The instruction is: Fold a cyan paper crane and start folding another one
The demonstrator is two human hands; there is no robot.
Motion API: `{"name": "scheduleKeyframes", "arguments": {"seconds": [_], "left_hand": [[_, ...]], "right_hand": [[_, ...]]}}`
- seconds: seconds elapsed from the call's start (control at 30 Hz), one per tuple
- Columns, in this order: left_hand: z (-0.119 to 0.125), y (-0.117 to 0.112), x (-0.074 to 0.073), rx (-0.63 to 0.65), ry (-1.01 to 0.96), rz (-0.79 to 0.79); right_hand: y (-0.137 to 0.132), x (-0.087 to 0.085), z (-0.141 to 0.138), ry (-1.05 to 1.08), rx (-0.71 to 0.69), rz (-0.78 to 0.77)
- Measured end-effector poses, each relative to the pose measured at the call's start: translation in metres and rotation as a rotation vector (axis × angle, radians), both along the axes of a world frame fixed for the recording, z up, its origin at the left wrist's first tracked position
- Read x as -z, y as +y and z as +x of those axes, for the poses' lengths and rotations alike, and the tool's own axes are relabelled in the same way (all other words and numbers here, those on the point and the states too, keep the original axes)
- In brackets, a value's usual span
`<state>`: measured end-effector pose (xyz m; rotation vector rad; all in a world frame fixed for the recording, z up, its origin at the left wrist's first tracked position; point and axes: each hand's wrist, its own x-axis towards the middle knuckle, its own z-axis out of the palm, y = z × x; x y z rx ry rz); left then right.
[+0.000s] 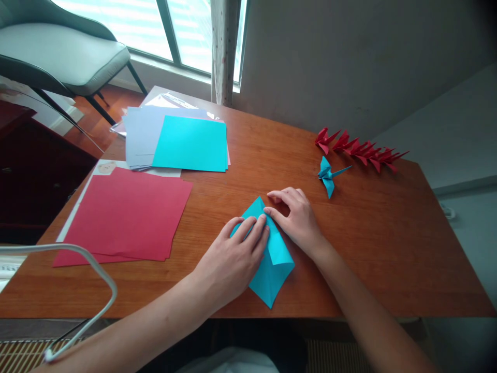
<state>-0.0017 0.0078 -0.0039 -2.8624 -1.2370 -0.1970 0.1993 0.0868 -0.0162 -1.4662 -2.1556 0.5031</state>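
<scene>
A sheet of turquoise origami paper [275, 282], folded to a kite-like shape with a flap along its right side, lies near the table's front edge. My left hand [243, 251] rests flat across its left and middle part, fingers stretched out and pressing down, so that part is hidden. At the upper right edge of the paper, the thumb of my right hand [297, 217] touches the fold. Its other fingers are bent and apart from the thumb, just beyond the paper's top corner.
Red paper sheets [128, 217] lie at left, with turquoise sheets [190, 144] on pale paper [142, 134] behind. At right stand a turquoise paper crane [326, 176] and several red paper cranes [365, 150]. A white cable [104, 269] loops at lower left on the wooden table [388, 248].
</scene>
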Motion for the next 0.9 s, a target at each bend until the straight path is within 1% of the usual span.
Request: {"name": "scheduleKeyframes", "arguments": {"seconds": [0.1,0.23,0.3,0.4,0.5,0.57,0.63,0.77,0.83,0.9], "left_hand": [[0.001,-0.001,0.001,-0.004,-0.004,-0.001],[0.001,-0.001,0.002,-0.003,-0.016,0.008],[0.001,0.000,0.001,-0.002,-0.015,0.009],[0.000,0.000,0.000,0.000,-0.001,0.003],[0.000,0.001,-0.001,0.008,-0.002,-0.001],[0.000,0.001,0.000,0.005,-0.011,-0.001],[0.000,0.001,0.000,-0.005,-0.020,-0.004],[0.000,0.001,0.001,-0.008,-0.028,-0.016],[0.000,0.001,0.001,-0.006,-0.031,-0.016],[0.000,0.001,0.000,-0.001,-0.033,-0.015]], "right_hand": [[0.024,0.002,-0.012,-0.015,0.004,0.009],[0.066,0.006,-0.033,-0.030,0.065,0.068],[0.083,0.008,-0.041,-0.021,0.072,0.091],[0.093,0.010,-0.044,0.009,0.065,0.103],[0.078,0.008,-0.036,0.070,0.014,0.092],[0.059,0.004,-0.026,0.104,-0.025,0.074],[0.036,-0.002,-0.014,0.107,-0.079,0.020],[-0.001,-0.010,0.008,0.089,-0.112,-0.061],[-0.011,-0.011,0.014,0.076,-0.126,-0.081],[-0.014,-0.011,0.018,0.062,-0.136,-0.082]]}}
